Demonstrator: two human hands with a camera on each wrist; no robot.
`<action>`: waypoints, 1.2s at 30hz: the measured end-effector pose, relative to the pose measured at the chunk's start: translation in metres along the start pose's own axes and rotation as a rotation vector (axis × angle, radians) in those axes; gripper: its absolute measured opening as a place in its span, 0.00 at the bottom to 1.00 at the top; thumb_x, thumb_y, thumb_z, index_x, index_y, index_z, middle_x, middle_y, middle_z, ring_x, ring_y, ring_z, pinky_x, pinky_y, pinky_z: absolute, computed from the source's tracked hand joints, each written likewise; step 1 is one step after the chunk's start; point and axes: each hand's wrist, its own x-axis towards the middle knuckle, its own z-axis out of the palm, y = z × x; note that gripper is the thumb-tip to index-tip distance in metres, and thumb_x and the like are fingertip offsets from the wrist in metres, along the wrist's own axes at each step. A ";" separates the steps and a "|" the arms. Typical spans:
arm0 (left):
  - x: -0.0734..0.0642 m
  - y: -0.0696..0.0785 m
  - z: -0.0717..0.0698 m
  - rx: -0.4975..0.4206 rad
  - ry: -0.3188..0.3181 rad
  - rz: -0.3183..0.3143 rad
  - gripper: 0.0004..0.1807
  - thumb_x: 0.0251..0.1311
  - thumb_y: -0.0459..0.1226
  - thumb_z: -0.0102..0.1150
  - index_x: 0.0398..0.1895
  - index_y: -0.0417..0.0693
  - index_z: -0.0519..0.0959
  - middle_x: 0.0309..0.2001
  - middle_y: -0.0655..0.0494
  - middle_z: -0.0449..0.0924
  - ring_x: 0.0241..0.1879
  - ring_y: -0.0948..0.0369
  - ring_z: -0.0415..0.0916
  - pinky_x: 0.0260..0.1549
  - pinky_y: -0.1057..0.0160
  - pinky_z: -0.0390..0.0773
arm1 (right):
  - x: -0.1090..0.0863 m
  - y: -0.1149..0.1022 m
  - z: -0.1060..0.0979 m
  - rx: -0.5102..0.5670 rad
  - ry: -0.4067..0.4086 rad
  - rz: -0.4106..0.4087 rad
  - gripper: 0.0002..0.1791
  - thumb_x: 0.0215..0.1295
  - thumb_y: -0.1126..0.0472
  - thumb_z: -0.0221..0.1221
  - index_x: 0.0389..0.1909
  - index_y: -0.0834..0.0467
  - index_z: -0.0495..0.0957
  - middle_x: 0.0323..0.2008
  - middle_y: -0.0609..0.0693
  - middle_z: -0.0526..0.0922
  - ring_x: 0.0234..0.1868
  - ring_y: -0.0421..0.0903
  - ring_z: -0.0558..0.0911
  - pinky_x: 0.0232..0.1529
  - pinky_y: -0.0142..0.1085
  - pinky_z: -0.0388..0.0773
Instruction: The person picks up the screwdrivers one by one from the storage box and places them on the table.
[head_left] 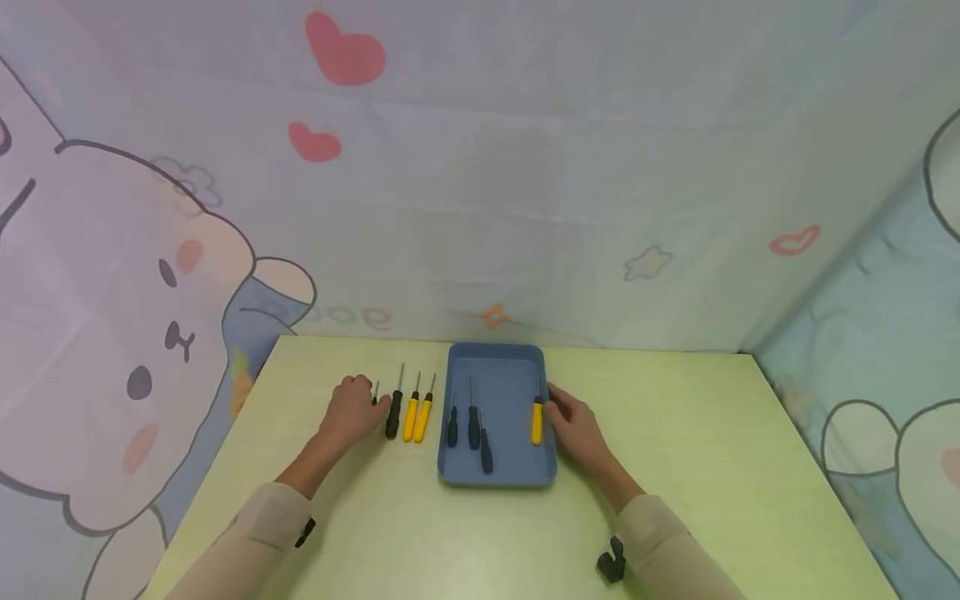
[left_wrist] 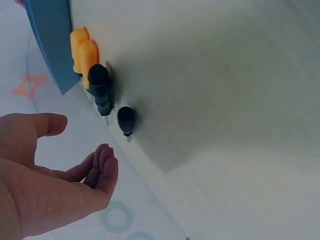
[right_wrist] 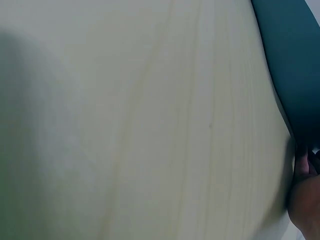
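My left hand (head_left: 352, 412) is over the left end of a row of screwdrivers. In the left wrist view its thumb and fingers are apart, with nothing between them, near a small black screwdriver (left_wrist: 126, 119). Right of it lie a larger black screwdriver (head_left: 393, 414) and two yellow-handled screwdrivers (head_left: 410, 419). My right hand (head_left: 581, 433) touches the right side of a blue tray (head_left: 517, 471); the wrist view shows only part of it by the tray wall. Inside the tray are three black screwdrivers (head_left: 474, 427) and one yellow-handled screwdriver (head_left: 537, 423).
The pale yellow-green table (head_left: 675, 450) carries everything. A printed cloth (head_left: 510, 208) with hearts and a rabbit hangs behind its back edge. Small black pieces (head_left: 612, 562) sit by the sleeve cuffs.
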 end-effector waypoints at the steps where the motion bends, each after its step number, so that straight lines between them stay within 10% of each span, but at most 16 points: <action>1: 0.001 0.003 0.000 -0.005 0.005 0.006 0.25 0.72 0.41 0.57 0.50 0.20 0.76 0.50 0.27 0.76 0.49 0.33 0.76 0.50 0.39 0.79 | 0.000 0.000 0.000 0.001 0.000 -0.001 0.27 0.83 0.59 0.54 0.78 0.62 0.69 0.74 0.60 0.73 0.74 0.58 0.72 0.74 0.51 0.69; 19: 0.002 0.069 0.018 -0.208 0.060 0.160 0.34 0.73 0.44 0.62 0.73 0.30 0.70 0.64 0.37 0.74 0.61 0.42 0.74 0.61 0.41 0.76 | -0.003 -0.004 0.001 -0.022 0.005 -0.037 0.27 0.83 0.59 0.53 0.77 0.64 0.69 0.72 0.62 0.75 0.73 0.59 0.74 0.72 0.54 0.71; 36: -0.005 0.091 0.023 -0.280 0.046 0.187 0.37 0.74 0.48 0.62 0.77 0.35 0.67 0.68 0.39 0.71 0.67 0.43 0.72 0.63 0.41 0.75 | -0.001 0.000 0.002 -0.013 0.001 -0.029 0.27 0.84 0.57 0.53 0.78 0.62 0.68 0.72 0.61 0.75 0.72 0.58 0.75 0.72 0.53 0.70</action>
